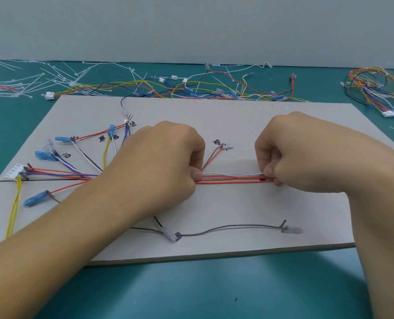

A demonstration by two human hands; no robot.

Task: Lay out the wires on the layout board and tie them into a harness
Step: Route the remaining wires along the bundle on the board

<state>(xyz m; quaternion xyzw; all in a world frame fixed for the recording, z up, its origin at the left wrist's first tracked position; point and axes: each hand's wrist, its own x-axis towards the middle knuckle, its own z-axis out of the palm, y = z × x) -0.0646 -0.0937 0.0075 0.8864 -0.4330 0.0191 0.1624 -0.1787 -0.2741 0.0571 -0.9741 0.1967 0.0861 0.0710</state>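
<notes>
Wires [230, 179] stretched 9 to 3 o'clock across board [237, 210] centre. Left hand [159, 162] and right hand [295, 153], fingers [197, 175] curled, pinch opposite ends, evidently holding them straight and together for tying.

Layout board [249, 118]: far centre & far-R bare, open from above. Btwn left hand [159, 162] & right hand [295, 153], a wire bundle [230, 179] pinched at both ends bars the gap low down. Bare strip just in front of it, down to the grey wire [230, 226] near the front edge. Board's L side crowded w/ fanned wires [81, 157] & blue terminals [36, 199]. Forearms [64, 238] lie over both front corners. Behind the board: loose wires [191, 88], cable ties [53, 77] far L, harness pile [375, 88] far R. Green mat [214, 291] in front is open btwn the forearms.
</notes>
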